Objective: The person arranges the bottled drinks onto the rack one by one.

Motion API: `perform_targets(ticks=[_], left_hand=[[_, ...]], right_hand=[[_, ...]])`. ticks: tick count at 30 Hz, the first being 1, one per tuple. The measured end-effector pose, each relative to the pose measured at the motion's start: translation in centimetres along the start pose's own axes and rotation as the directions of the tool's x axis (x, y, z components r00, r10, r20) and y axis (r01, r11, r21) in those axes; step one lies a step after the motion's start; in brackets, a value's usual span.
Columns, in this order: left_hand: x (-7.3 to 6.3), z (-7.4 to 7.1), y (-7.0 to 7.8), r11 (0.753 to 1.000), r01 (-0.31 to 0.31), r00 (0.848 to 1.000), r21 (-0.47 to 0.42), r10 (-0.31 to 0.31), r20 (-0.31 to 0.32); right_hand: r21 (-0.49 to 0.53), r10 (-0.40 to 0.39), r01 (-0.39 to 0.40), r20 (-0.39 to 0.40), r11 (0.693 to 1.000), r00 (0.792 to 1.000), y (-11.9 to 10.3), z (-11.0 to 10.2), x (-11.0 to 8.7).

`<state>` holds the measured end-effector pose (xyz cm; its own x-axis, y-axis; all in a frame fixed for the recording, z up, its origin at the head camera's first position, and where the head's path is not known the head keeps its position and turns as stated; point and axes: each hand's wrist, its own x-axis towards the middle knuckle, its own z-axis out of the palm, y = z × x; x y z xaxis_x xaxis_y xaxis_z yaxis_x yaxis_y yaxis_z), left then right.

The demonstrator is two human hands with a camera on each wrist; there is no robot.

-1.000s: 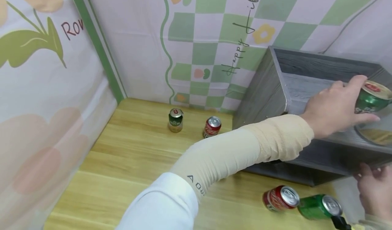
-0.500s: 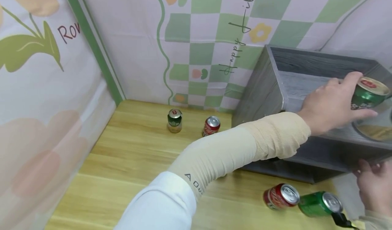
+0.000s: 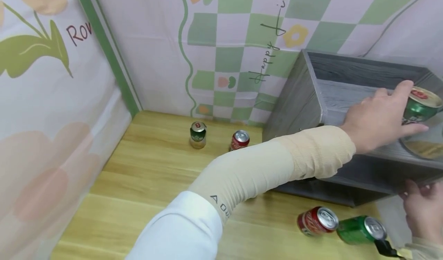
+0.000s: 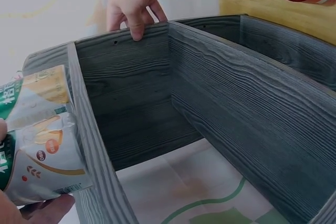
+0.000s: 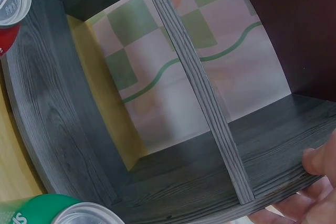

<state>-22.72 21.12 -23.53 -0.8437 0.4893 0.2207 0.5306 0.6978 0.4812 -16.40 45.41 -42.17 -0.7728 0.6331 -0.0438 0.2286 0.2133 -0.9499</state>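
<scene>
Clasping a green can (image 3: 421, 110), the left hand (image 3: 377, 115) has beside its grip a gray shelf (image 3: 295, 102), pinched by the right hand (image 3: 425, 214).

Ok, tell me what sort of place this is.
Probably a staged indoor corner, perhaps a mock home or shop: a checkered printed backdrop, a wood-grain tabletop and a grey shelf unit show it.

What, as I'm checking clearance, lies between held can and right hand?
The head view shows the wooden shelf's upper board and dark compartment between the green-topped can and right hand.
</scene>
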Motion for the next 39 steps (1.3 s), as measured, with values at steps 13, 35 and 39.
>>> perform_targets(ticks=[13, 35, 39], left_hand=[[-0.5, -0.7, 0.2, 0.999, 0.041, 0.999, -0.002, -0.041, 0.023], [-3.4, -7.5, -1.5, 0.998, -0.067, 0.997, 0.018, 0.066, 0.029], [-4.2, -8.3, -2.3, 0.996, -0.088, 0.996, 0.033, 0.087, 0.027]], right_hand=[[-0.123, -0.023, 0.021, -0.01, 0.992, 1.0, -0.2, 0.1, -0.1], [-0.012, -0.026, 0.026, -0.012, 1.0, 1.0, -0.1, -0.5, -0.1], [-0.027, -0.035, 0.035, -0.013, 0.999, 0.999, 0.1, -0.6, 0.0]])
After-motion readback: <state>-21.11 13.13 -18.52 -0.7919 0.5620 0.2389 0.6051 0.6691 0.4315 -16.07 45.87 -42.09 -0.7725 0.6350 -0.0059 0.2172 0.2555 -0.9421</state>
